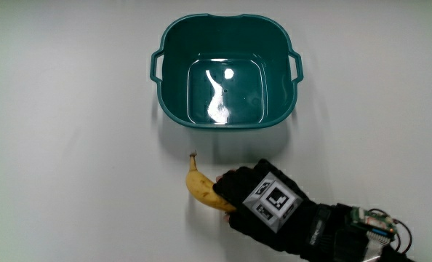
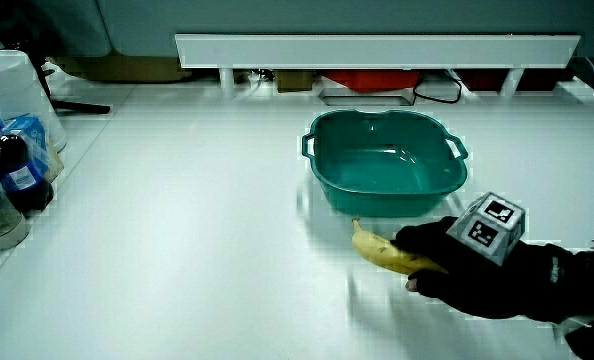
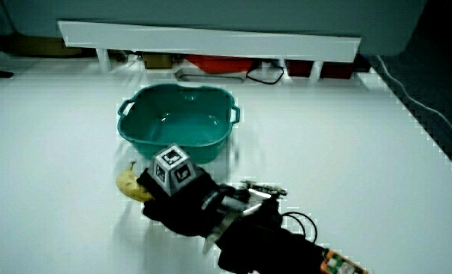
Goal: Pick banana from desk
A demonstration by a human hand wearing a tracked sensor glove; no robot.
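One banana, stem toward basin, hand-gripped.

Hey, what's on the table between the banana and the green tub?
Nothing: only a short stretch of bare table separates the banana, which the hand is gripping, from the tub. The main view shows it.

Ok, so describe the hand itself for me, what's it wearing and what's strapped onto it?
The hand wears a black glove that runs on into a black sleeve over the forearm. On its back sits a small white cube with black square patterns on its faces. Near the wrist there is a small device with thin cables looping off it.
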